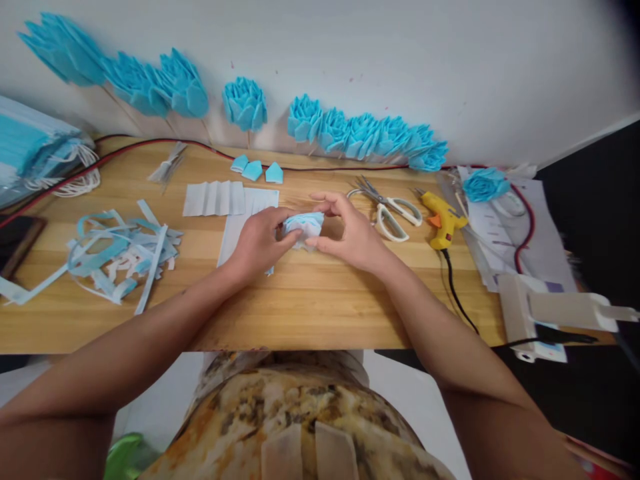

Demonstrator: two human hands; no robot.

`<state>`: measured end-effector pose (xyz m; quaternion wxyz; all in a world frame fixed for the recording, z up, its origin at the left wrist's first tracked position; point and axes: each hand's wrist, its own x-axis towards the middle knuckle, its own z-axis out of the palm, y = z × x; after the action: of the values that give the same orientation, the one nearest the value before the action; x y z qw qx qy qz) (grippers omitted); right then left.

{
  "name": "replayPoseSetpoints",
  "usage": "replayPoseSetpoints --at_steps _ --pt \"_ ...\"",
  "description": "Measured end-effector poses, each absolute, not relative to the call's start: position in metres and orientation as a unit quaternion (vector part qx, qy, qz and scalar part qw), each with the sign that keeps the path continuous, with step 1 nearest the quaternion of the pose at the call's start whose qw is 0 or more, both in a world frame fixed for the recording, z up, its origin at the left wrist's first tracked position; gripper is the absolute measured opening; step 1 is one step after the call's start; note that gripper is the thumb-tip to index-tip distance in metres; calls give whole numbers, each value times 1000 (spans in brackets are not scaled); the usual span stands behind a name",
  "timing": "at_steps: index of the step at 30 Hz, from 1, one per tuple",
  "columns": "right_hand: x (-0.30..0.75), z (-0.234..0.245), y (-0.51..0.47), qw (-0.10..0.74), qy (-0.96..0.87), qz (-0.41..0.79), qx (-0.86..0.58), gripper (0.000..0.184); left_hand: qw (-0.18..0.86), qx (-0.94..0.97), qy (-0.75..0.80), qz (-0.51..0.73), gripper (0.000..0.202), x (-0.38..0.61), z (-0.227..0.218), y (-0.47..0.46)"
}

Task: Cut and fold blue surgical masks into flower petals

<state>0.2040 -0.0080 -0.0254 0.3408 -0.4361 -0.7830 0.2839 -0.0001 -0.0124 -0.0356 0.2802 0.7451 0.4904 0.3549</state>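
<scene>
Between my two hands is a small bundle of layered blue-and-white fabric (306, 225), held above the table near its middle. My left hand (263, 241) is closed on its left side, with the thumb across the front. My right hand (350, 230) curves round the right side, its thumb and fingertips at the edge and a gap behind them at the palm. Under and beside my left hand lie a flat white sheet (260, 200) and a pleated white strip (214, 199). Three small blue cut pieces (274, 173) rest just beyond.
Scissors (393, 210) and a yellow glue gun (443, 217) lie right of my hands. Fabric scraps (120, 257) are heaped left, near stacked face masks (35, 150). Blue fabric flowers (245, 103) on sticks lean along the wall. A white power adapter (517, 310) sits at the right edge.
</scene>
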Motion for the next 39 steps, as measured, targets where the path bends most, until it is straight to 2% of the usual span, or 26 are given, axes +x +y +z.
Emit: replayPoseSetpoints --at_steps 2,3,6,7,11,16,18,22,24,28,31,36,39 --pt "204 -28 -7 318 -780 303 -446 68 302 721 503 368 19 0 -36 -12" --pt "204 -30 -6 313 -776 311 -451 63 320 706 506 379 19 0 -36 -12" --pt "202 -34 -4 330 -742 350 -467 27 381 662 495 414 19 1 -38 -10" --pt "201 -35 -3 348 -724 367 -468 20 400 651 490 420 19 1 -39 -10" --pt "200 -38 -3 411 -668 429 -448 30 470 625 463 417 20 1 -40 -10" --pt "207 -35 0 390 -690 417 -446 33 521 639 439 358 33 0 -34 -14" --pt "212 -32 2 355 -711 400 -457 31 475 667 450 357 37 -2 -31 -15" --pt "218 -28 6 266 -751 356 -489 23 246 738 459 429 27 -5 -29 -17" --pt "217 -29 6 228 -769 336 -493 21 175 794 418 406 25 -4 -32 -17" --pt "211 -34 7 202 -784 306 -501 18 146 884 321 307 36 1 -48 -17" --pt "212 -36 9 202 -801 271 -494 18 140 903 319 250 39 1 -56 -17" --pt "219 -23 4 237 -819 146 -501 22 106 922 335 163 39 3 -53 -21" --pt "218 -15 -1 243 -822 182 -482 17 92 927 340 129 35 7 -52 -23"
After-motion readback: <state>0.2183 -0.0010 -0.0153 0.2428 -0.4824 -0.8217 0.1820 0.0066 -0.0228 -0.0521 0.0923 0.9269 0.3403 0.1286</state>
